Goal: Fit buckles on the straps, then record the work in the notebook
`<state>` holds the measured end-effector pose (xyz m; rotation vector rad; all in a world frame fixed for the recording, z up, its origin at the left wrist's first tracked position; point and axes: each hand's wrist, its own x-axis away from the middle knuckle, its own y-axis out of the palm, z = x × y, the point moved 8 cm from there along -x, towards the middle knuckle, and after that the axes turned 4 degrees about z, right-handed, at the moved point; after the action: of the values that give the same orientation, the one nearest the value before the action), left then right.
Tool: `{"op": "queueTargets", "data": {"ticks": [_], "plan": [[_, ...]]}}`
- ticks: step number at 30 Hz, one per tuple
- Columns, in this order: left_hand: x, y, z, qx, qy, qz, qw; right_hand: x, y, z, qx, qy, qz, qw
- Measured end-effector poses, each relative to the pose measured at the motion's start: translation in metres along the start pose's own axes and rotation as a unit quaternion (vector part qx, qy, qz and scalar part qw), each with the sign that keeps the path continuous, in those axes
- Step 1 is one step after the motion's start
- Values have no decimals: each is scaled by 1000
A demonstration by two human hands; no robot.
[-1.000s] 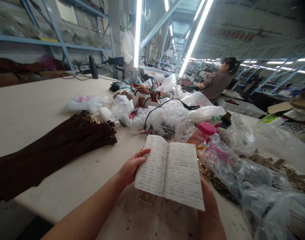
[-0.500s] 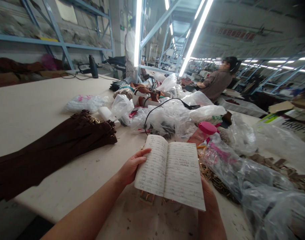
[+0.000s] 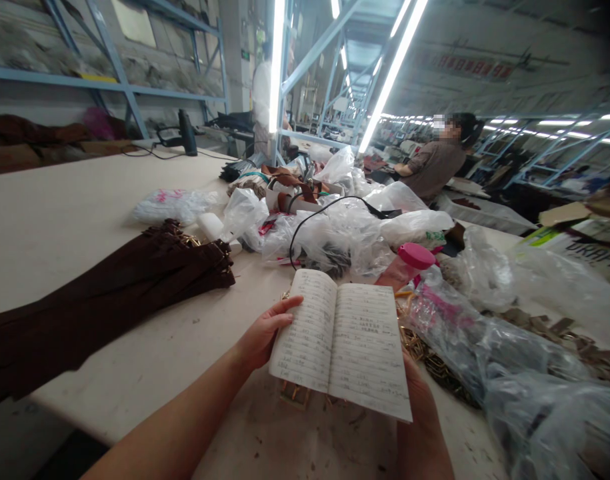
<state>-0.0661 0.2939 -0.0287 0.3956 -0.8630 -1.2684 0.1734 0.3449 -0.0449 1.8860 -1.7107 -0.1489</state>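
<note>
An open notebook [image 3: 335,340] with handwritten lines on both pages is held up above the table. My left hand [image 3: 265,333] grips its left edge, the thumb lying on the page and the other fingers hidden behind. Along the right edge, my right hand [image 3: 415,380] holds it from the side and below, with most of its fingers out of sight behind the cover. Partly covered by the notebook, some gold-coloured metal pieces [image 3: 295,395] show just under its lower edge.
A bundle of dark brown straps [image 3: 109,300] with metal ends lies at left on the pale table [image 3: 69,200]. Clear plastic bags [image 3: 329,233], a pink-lidded container [image 3: 415,257] and metal buckles [image 3: 435,363] crowd the middle and right. A co-worker [image 3: 435,160] is beyond the table.
</note>
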Motion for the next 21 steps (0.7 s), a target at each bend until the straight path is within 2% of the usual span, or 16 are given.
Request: {"op": "queueTargets", "data": {"ticks": [17,21], "plan": [[0,0,1,17,1,24,1000,-2,-4,2,-3,9,17,1000],[-2,1,0,27,5,11,1000,-1,-2,-1,10,-5,12,1000]]}}
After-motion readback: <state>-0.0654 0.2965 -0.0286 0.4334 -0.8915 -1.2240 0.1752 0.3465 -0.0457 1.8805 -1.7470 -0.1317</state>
